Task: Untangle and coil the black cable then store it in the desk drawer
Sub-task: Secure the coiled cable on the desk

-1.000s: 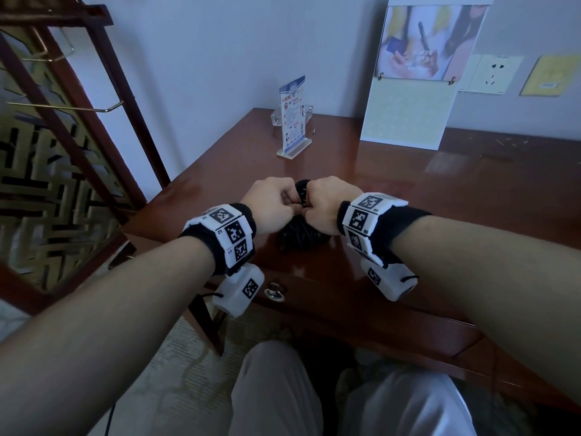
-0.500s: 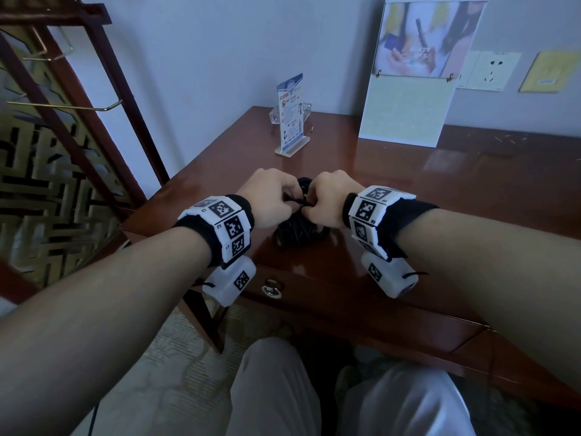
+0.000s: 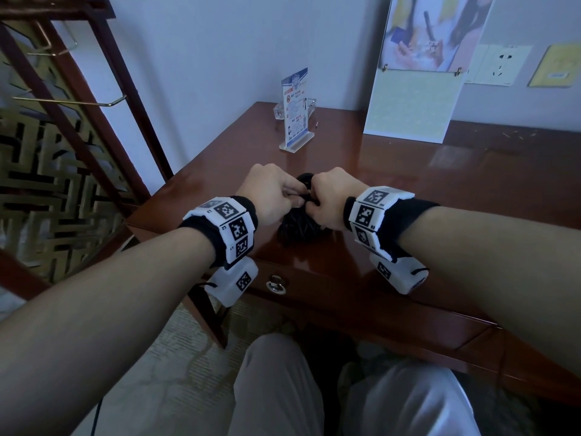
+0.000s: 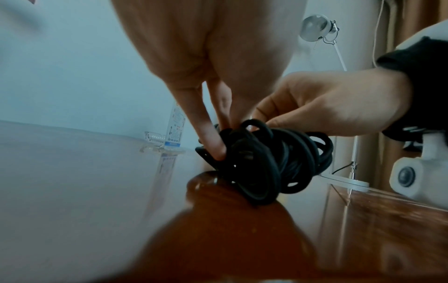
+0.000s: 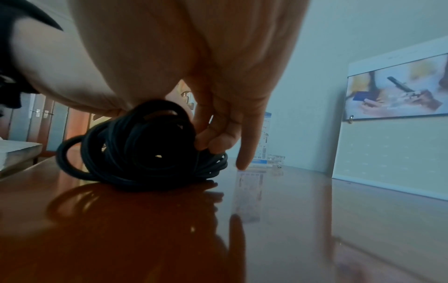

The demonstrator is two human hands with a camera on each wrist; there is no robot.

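Observation:
A black cable (image 3: 297, 226) lies bunched in loose loops on the glossy wooden desk (image 3: 440, 190), near its front edge. My left hand (image 3: 276, 191) and right hand (image 3: 330, 196) meet over the bundle, knuckles up, and both pinch strands at its top. In the left wrist view my fingers dig into the cable (image 4: 264, 160) on its left side while the right hand grips it from above right. The right wrist view shows curled fingers (image 5: 215, 141) holding the cable (image 5: 140, 153), with one finger stretched down to the desk. The drawer with a ring pull (image 3: 276, 284) is closed below.
An acrylic sign stand (image 3: 295, 111) sits at the back left of the desk. A calendar (image 3: 415, 89) leans on the wall behind. A wooden lattice screen (image 3: 47, 158) stands left of the desk. My knees (image 3: 283, 391) are under the desk front.
Both hands have stayed together on the cable bundle with small finger movements. The view has shifted slightly; the bundle has barely moved.

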